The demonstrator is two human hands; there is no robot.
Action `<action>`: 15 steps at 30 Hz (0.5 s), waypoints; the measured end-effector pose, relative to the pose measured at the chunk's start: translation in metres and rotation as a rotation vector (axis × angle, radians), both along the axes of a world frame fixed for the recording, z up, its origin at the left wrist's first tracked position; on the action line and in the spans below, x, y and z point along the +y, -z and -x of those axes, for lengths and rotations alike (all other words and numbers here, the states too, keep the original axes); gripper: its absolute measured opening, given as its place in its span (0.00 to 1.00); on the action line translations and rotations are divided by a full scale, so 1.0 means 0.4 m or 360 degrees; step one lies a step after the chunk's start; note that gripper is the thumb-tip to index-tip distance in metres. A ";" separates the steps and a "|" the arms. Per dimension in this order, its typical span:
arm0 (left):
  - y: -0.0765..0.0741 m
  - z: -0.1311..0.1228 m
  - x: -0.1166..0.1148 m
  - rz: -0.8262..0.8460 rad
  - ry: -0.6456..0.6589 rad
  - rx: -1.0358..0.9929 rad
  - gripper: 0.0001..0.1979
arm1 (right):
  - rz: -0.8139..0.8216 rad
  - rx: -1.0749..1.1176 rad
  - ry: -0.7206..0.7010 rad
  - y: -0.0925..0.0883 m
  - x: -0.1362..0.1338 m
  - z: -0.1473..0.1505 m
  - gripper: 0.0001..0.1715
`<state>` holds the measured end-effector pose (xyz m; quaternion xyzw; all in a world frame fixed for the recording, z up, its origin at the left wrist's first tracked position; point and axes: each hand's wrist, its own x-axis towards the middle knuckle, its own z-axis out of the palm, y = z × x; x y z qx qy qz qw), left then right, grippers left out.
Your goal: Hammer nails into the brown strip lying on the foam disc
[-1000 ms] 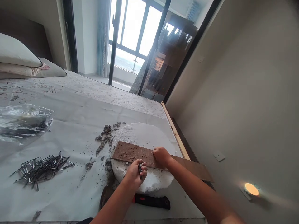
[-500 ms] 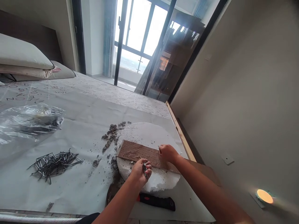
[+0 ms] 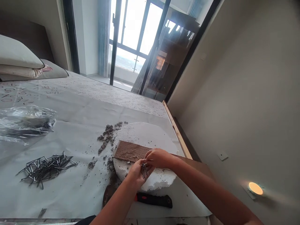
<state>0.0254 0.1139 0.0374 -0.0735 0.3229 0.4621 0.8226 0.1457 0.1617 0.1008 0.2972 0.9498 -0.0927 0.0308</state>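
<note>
My left hand [image 3: 135,172] is closed around a small bundle of nails [image 3: 143,170], held over the front of a round white foam block [image 3: 145,136]. My right hand [image 3: 158,157] has come across to it, fingertips touching the bundle's top. Both hands hover at the near edge of a long brown board [image 3: 127,151] full of small holes, which lies across the foam. Whether the right fingers pinch a nail is hidden.
A loose pile of nails [image 3: 44,167] lies at the left on the covered bed. A clear plastic bag [image 3: 23,125] sits further left. Brown crumbs [image 3: 105,139] are scattered beside the foam. A black and red tool handle [image 3: 153,200] lies in front. Pillows [image 3: 18,61] are at the far left.
My right hand left the board's middle and moved left and toward me, meeting the nail bundle in my left hand. The left hand stayed roughly in place.
</note>
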 end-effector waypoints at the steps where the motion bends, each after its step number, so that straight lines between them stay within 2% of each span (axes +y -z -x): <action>1: -0.002 0.001 -0.001 0.0013 0.0022 0.0012 0.05 | 0.0011 0.0000 -0.0001 0.004 0.002 -0.003 0.11; 3: -0.004 0.003 0.000 0.0038 0.0050 0.0045 0.05 | -0.0040 0.0001 0.0113 0.008 0.018 -0.025 0.14; 5: -0.004 0.005 0.004 0.0049 0.0066 0.0059 0.04 | -0.0153 -0.0034 0.0327 0.013 0.042 -0.063 0.18; 8: -0.003 0.007 0.008 0.0058 0.0018 0.0057 0.03 | -0.0255 -0.0196 0.0570 0.041 0.068 -0.115 0.17; 11: -0.003 0.007 0.009 0.0066 -0.0017 0.0063 0.03 | -0.0269 -0.0375 0.0662 0.094 0.076 -0.134 0.13; 15: -0.002 0.008 0.011 0.0093 -0.0047 0.0055 0.03 | -0.0293 -0.0523 0.0668 0.153 0.083 -0.128 0.11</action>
